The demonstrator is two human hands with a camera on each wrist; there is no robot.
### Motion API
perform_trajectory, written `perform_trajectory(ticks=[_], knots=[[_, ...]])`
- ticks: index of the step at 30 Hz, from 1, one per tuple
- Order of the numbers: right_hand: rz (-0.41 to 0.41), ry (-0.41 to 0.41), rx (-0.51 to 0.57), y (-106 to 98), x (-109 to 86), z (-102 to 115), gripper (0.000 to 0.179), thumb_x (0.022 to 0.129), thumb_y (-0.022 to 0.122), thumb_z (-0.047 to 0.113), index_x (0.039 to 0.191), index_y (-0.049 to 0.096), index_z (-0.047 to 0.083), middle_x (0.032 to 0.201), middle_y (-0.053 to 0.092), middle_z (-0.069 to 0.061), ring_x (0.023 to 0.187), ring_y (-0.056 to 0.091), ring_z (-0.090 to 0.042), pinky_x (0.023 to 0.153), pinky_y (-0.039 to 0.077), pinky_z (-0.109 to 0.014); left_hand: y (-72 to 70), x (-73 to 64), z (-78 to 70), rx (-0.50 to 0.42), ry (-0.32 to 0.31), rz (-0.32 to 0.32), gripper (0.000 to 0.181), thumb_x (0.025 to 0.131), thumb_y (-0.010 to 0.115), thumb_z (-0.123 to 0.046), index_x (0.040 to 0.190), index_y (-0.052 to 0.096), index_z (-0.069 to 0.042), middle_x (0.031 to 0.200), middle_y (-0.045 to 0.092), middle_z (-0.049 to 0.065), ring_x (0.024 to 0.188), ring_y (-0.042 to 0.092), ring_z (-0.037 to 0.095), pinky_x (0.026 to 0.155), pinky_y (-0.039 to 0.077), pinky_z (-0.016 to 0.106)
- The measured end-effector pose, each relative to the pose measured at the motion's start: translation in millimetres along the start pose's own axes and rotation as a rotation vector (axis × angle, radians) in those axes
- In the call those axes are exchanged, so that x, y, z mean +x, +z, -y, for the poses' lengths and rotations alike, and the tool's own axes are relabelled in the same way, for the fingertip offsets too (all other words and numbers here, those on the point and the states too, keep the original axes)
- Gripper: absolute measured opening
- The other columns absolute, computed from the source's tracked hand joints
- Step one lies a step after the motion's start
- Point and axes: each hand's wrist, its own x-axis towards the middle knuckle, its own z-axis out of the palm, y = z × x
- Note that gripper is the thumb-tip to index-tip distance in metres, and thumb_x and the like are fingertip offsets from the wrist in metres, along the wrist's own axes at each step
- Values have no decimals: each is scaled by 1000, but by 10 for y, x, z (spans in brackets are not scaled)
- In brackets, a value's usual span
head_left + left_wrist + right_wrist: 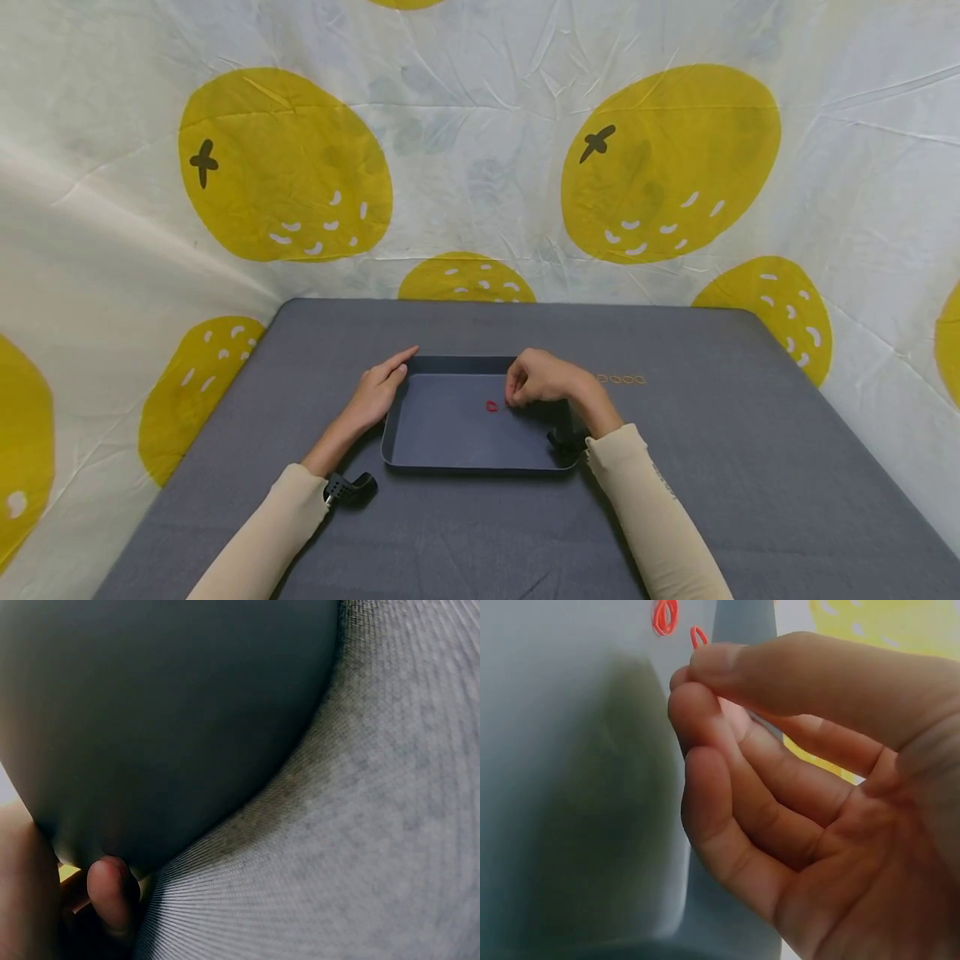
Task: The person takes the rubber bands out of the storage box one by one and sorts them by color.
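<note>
The dark grey rectangular tray (480, 471) lies on the cloth-covered table. My left hand (377, 396) holds its left side near the far corner, index finger stretched along the rim. In the left wrist view a curled fingertip (110, 889) lies at the tray's dark outer wall (172, 735). Over the right part of the tray, my right hand (542, 379) pinches a small red rubber band (698, 636) between thumb and index finger; only its top loop shows. Just left of these fingers, more red rubber band loops (491, 407) lie on the tray floor.
Right of the tray, several small orange-yellow loops (621, 379) lie in a row on the grey table (712, 450), partly behind my right wrist. A white curtain with yellow fruit prints (480, 183) hangs around the table's far side and both flanks.
</note>
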Motion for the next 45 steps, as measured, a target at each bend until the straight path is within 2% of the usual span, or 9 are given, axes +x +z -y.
perform_trajectory(ticks=[11,19,24,26,27,31,36,40,45], knots=[[-43,-64,20,-76,-58,24,10,86,73,0,87,80,7,80,77,-2,70,69,-10,66,56,-27,-3,-9,-7,-1,-3,2,45,113,41,-24,156,50,-18,157,52,11,145,49,35,115,39,59],[-107,-73,23,-149,-133,71,11,90,71,2,93,81,4,86,79,-5,73,71,-11,70,57,-29,3,-8,-15,4,2,-10,44,112,42,-23,155,51,-17,155,53,13,143,51,35,114,40,59],[-126,-78,10,-190,-178,78,11,92,72,5,96,81,4,90,80,-7,76,70,-9,72,56,-30,21,-5,-11,2,2,0,44,113,41,-23,156,49,-18,151,57,16,136,55,34,110,42,57],[-131,-79,9,-201,-190,72,10,93,72,6,97,81,3,92,80,-9,77,70,-9,73,56,-30,28,-3,-8,-2,-2,5,45,113,41,-24,156,49,-18,152,57,14,140,53,34,112,41,57],[-134,-80,9,-206,-199,73,10,93,72,6,97,81,3,93,80,-11,77,70,-11,73,55,-31,32,-1,-6,-9,-6,2,44,113,42,-24,156,50,-19,157,52,12,143,51,34,115,40,58],[-147,-78,16,-231,-235,74,10,94,73,7,97,81,3,96,80,-15,79,71,-14,73,55,-31,37,3,-1,-16,-6,9,45,113,41,-24,156,49,-18,158,50,11,148,45,34,117,37,60],[-166,-67,29,-272,-292,71,9,94,74,8,96,80,2,96,79,-17,83,72,-26,73,54,-32,35,-1,-3,-15,-7,14,45,113,41,-24,156,49,-19,159,50,11,149,44,35,118,36,60],[-178,-58,33,-300,-357,47,7,93,74,9,95,80,4,96,79,-17,85,72,-33,72,53,-33,28,-6,0,-11,-13,13,44,113,41,-24,156,49,-20,158,50,11,147,46,34,117,37,59],[-196,-29,47,-357,-459,9,6,94,74,9,93,80,8,99,79,-17,87,71,-31,75,54,-34,14,-13,-2,5,-3,4,44,113,40,-24,156,49,-20,158,51,11,141,52,34,114,40,58]])
